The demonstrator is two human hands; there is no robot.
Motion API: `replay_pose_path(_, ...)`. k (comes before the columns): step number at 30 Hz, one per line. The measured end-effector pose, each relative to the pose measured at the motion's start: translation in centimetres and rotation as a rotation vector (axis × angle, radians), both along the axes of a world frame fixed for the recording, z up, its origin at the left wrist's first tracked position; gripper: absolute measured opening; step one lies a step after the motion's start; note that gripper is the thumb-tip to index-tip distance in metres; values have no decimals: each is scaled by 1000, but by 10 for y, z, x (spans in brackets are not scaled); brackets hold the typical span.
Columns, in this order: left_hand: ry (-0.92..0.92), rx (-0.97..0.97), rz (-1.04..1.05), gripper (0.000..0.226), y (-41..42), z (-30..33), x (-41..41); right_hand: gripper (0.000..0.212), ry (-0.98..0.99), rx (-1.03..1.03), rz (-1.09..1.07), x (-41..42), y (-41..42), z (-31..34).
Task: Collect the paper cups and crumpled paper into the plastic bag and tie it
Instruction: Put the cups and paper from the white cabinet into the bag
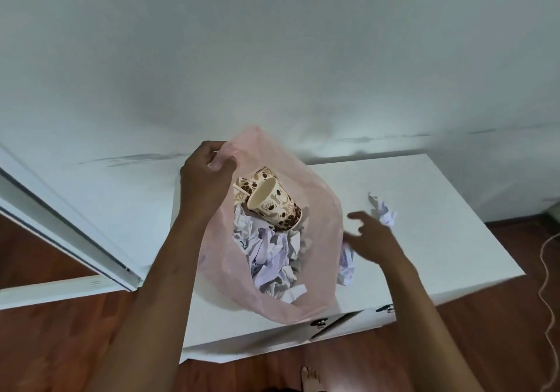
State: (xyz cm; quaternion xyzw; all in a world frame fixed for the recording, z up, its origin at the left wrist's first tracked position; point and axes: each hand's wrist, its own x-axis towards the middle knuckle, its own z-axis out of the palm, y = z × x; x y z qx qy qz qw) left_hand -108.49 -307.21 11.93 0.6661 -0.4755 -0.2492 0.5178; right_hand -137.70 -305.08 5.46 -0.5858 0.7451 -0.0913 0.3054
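A pink plastic bag [318,209] stands with its mouth wide on the white table [439,225]. My left hand [206,179] pinches the bag's far left rim and holds it up. Inside lie paper cups [272,206] printed with coffee beans, on their sides, on top of crumpled white paper [269,255]. My right hand [372,237] hovers just right of the bag with fingers spread and relaxed, holding nothing. One crumpled paper [383,209] lies on the table beyond that hand; another crumpled ball [347,267] sits under it against the bag's right side.
The table stands against a white wall [272,58]. A white door frame [60,225] runs along the left. Wooden floor [60,346] lies below, with a cord [545,285] at the far right. My bare foot [309,378] shows at the bottom edge.
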Motion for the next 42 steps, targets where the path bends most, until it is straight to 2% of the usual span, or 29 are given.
replay_pose_path(2, -1, 1, -13, 20, -1, -1, -1, 64, 40, 145, 95, 5, 9, -14)
replay_pose_path(5, -5, 5, -22, 20, -2, -2, -3, 69, 57, 151, 99, 16, 19, -31)
replay_pose_path(8, -7, 2, -17, 18, -3, -1, -1, 73, -48, 38, -15, 21, 23, -41)
replay_pose_path(11, -10, 0, -4, 18, -4, -1, 2, 64, -136, -86, -113, 15, 21, -37)
replay_pose_path(13, -1, -2, 7, 18, -4, 0, 5, 59, -203, -210, -202, 9, 18, -25)
replay_pose_path(15, 18, -4, 19, 18, -3, 2, 7, 66, -262, -341, -261, 5, 15, -7)
replay_pose_path(18, 53, -16, 45, 16, -3, 5, 9, 68, -413, -483, -278, 13, 12, 30)
replay_pose_path(21, 61, -25, 64, 16, -3, 6, 9, 62, -503, -583, -149, 35, 13, 67)
replay_pose_path(27, 71, -35, 101, 15, -3, 8, 16, 61, -550, -516, 253, 97, 2, 87)
replay_pose_path(30, 64, -61, 133, 16, -2, 11, 22, 73, -497, -567, 379, 126, -21, 84)
replay_pose_path(33, 77, -81, 159, 20, -2, 14, 27, 84, -379, -499, 479, 141, -42, 82)
replay_pose_path(35, 85, -83, 156, 21, -3, 16, 29, 75, -376, -520, 477, 139, -47, 80)
replay_pose_path(38, 73, -75, 139, 22, -6, 19, 27, 48, -411, -637, 403, 120, -53, 73)
replay_pose_path(42, 63, -68, 131, 22, -12, 18, 18, 27, -376, -791, 155, 75, -74, 54)
